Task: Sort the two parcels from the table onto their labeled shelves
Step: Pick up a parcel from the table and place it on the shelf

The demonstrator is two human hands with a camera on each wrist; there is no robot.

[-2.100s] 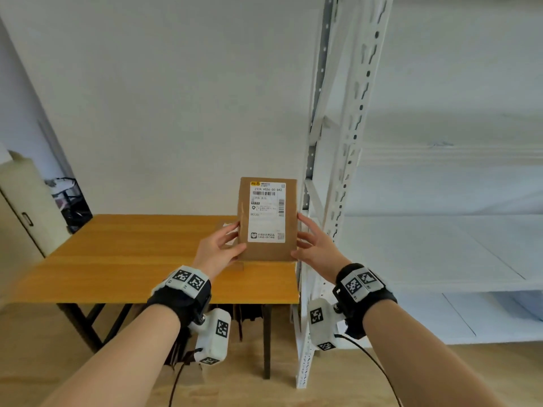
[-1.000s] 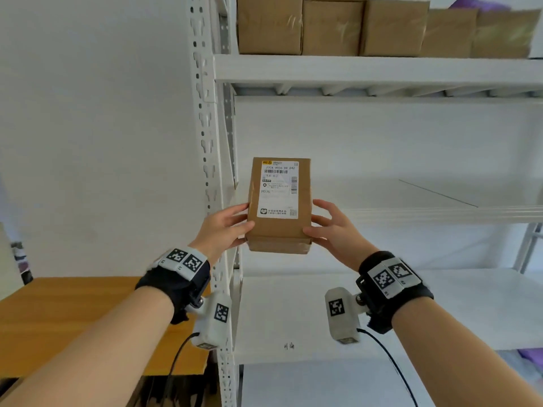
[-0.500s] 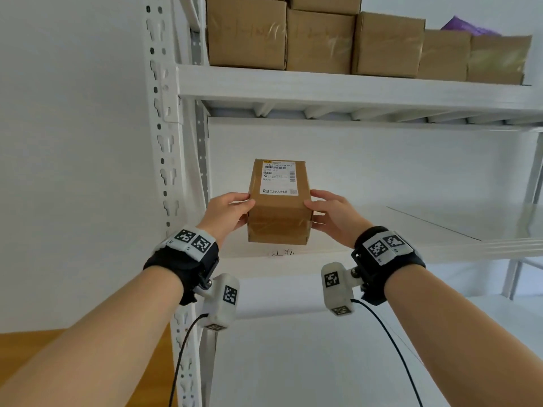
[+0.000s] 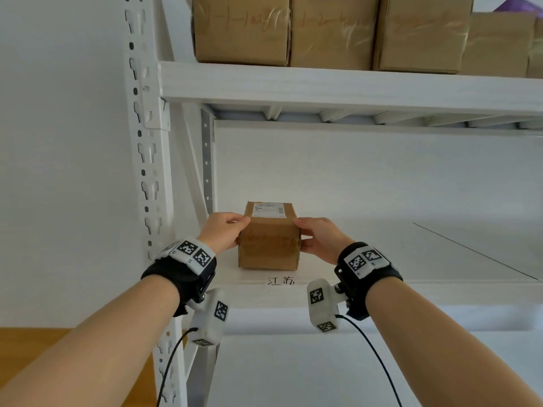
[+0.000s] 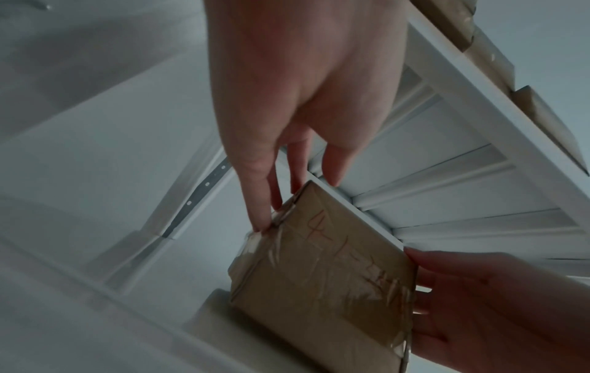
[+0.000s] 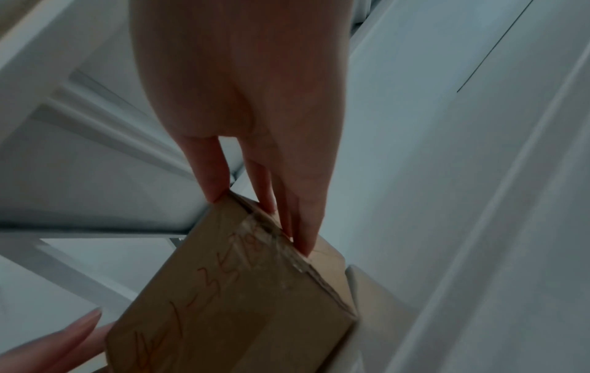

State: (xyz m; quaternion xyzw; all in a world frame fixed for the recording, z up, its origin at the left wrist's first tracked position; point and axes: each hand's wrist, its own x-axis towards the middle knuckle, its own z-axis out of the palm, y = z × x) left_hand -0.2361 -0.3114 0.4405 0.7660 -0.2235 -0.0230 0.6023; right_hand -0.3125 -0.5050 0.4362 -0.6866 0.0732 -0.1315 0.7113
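A brown cardboard parcel (image 4: 269, 245) with a white shipping label on top and red handwriting on its near face sits near the front left of the middle white shelf (image 4: 411, 289), right behind a handwritten shelf label (image 4: 280, 281). My left hand (image 4: 227, 229) grips its left side and my right hand (image 4: 317, 235) grips its right side, with thumbs at the upper edge. The left wrist view has the parcel (image 5: 322, 272) between my left hand (image 5: 287, 126) and my right hand (image 5: 494, 302). Seen from the right wrist, my right hand (image 6: 239, 101) has its fingertips on the taped corner of the parcel (image 6: 242, 302).
Several brown boxes (image 4: 332, 30) fill the shelf above. The rack's perforated white upright (image 4: 147, 142) stands just left of my left wrist. To the right of the parcel the middle shelf is bare. A corner of the wooden table (image 4: 35, 342) shows at lower left.
Both hands carried the parcel from over the table up and right to the rack, tipped it flat, and lowered it onto the middle shelf.
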